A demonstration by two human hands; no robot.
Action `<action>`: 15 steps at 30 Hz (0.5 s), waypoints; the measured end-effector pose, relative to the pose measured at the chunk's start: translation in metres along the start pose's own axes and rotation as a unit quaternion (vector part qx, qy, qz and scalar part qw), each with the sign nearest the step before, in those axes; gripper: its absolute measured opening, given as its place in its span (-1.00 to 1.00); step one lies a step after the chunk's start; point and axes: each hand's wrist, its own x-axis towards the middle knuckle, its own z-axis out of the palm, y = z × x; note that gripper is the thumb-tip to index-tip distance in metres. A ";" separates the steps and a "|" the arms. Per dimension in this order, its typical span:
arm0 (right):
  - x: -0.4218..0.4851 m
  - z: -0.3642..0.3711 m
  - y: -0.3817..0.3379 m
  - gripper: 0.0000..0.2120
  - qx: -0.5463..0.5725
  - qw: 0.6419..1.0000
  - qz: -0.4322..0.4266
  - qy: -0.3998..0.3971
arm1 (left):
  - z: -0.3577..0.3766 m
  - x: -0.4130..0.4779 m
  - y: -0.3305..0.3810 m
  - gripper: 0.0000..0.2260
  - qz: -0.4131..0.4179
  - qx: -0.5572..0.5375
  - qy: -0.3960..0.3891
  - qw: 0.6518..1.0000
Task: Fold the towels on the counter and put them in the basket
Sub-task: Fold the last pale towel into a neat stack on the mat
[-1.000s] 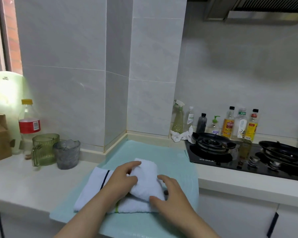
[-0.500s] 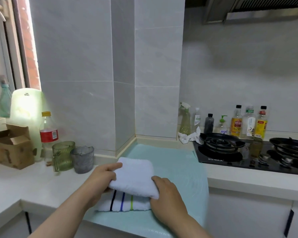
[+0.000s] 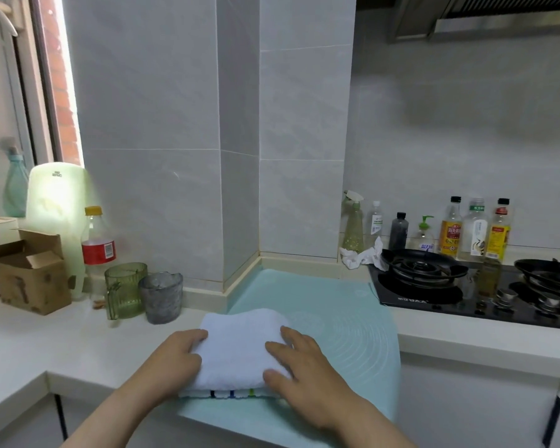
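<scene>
A white towel (image 3: pixel 236 347) with dark, blue and green stripes at its near edge lies folded into a thick block on the pale green mat (image 3: pixel 346 324) near the counter's front edge. My left hand (image 3: pixel 175 363) grips its left side, fingers on top and curled around the edge. My right hand (image 3: pixel 298 367) presses flat on the towel's right side, fingers spread. No basket is in view.
A green glass mug (image 3: pixel 125 291) and a grey cup (image 3: pixel 162 297) stand left of the mat, with a cola bottle (image 3: pixel 97 250) and a cardboard box (image 3: pixel 29 273) behind. A black gas stove (image 3: pixel 466 286) and several bottles (image 3: pixel 476 229) are at the right.
The towel was folded over once more, covering most of the striped layer. Both hands have moved onto its left and right sides. The view shifted to the right.
</scene>
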 end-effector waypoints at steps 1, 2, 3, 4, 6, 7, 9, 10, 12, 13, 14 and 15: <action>0.006 -0.002 -0.003 -0.51 0.015 1.000 0.005 0.014 | -0.002 -0.001 0.000 -0.50 0.005 0.026 0.020 0.999; 0.013 -0.004 -0.005 -0.53 0.031 0.999 0.014 0.026 | -0.004 -0.001 0.002 -0.51 0.017 0.061 0.046 0.997; 0.020 -0.007 -0.006 -0.55 0.044 0.998 0.026 0.033 | -0.006 0.000 0.005 -0.52 0.039 0.090 0.068 0.993; 0.026 -0.008 -0.006 -0.55 0.048 0.998 0.036 0.028 | -0.007 0.002 0.009 -0.53 0.068 0.102 0.077 0.990; 0.036 -0.009 -0.007 -0.54 0.023 0.999 0.034 -0.010 | -0.006 0.005 0.021 -0.55 0.129 0.098 0.037 0.986; 0.039 -0.008 -0.008 -0.53 0.002 0.999 0.028 -0.032 | -0.002 0.008 0.026 -0.56 0.152 0.104 0.000 0.983; 0.041 -0.005 -0.010 -0.51 -0.028 0.997 0.026 -0.064 | 0.009 0.012 0.029 -0.54 0.168 0.158 -0.068 0.971; 0.041 -0.004 -0.009 -0.50 -0.036 0.996 0.030 -0.075 | 0.014 0.016 0.026 -0.52 0.162 0.194 -0.091 0.963; 0.039 -0.001 -0.008 -0.48 -0.042 0.994 0.042 -0.093 | 0.021 0.020 0.017 -0.49 0.134 0.232 -0.120 0.956; 0.038 0.000 -0.007 -0.48 -0.040 0.993 0.045 -0.097 | 0.023 0.022 0.013 -0.49 0.121 0.228 -0.125 0.958; 0.037 0.001 -0.006 -0.48 -0.041 0.993 0.046 -0.097 | 0.024 0.023 0.011 -0.49 0.113 0.219 -0.127 0.961; 0.036 0.001 -0.005 -0.48 -0.043 0.993 0.049 -0.098 | 0.025 0.024 0.008 -0.49 0.109 0.213 -0.130 0.962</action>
